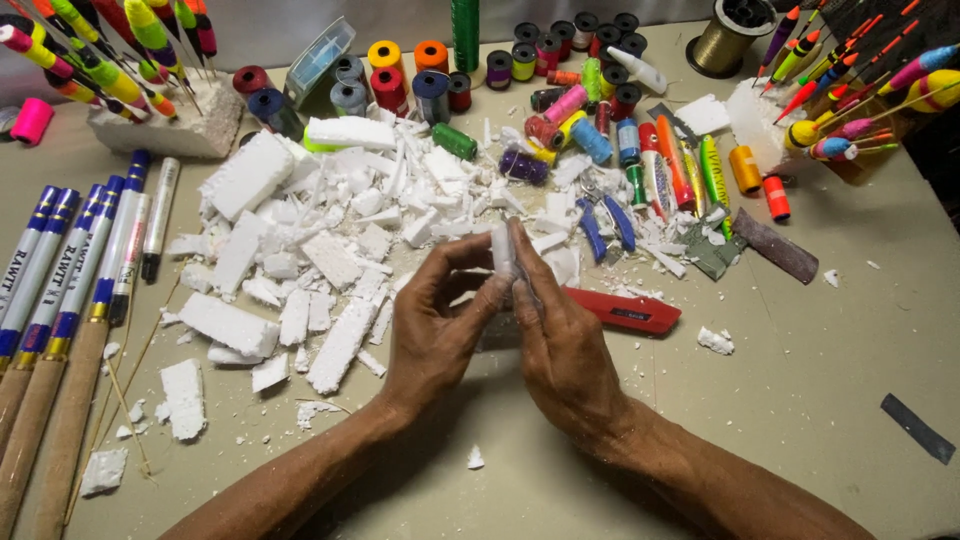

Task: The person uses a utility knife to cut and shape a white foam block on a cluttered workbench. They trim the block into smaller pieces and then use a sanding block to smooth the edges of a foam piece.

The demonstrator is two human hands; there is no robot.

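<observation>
White foam piece pinched upright between both hands above the bench.

Left hand and right hand each close their fingertips on the foam piece, held over the bench's middle. Foam scraps lie heaped just behind; a red knife lies beside the right hand. Thread spools crowd the far edge, rods lie left.

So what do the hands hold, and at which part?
Both hands, left and right, pinch a small white foam piece between their fingertips, along its sides.
</observation>
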